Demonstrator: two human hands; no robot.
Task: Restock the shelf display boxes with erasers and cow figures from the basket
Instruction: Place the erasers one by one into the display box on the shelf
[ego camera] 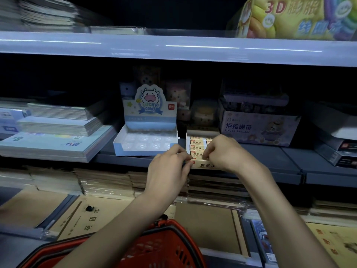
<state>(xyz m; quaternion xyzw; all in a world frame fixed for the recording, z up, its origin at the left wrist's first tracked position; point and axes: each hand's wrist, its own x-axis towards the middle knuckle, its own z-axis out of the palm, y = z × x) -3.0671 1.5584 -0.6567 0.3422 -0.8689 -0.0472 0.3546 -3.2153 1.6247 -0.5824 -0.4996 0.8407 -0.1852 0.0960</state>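
Observation:
The eraser display box (201,165) sits on the middle shelf with rows of boxed erasers (196,147) inside. My left hand (168,171) and my right hand (224,153) meet at its front edge, fingers curled; both pinch an eraser at the front row, though the fingers hide most of it. Left of it stands the Lucky Cow display box (145,140), its clear tray showing bare hollows and no figures. The red basket (160,246) is below my forearms; its contents are hidden.
Stacked notebooks (58,128) fill the shelf at left. A finger bandage box (258,126) stands at right, plush toys behind. Brown exercise books (92,215) lie on the lower shelf. The upper shelf edge (173,47) overhangs.

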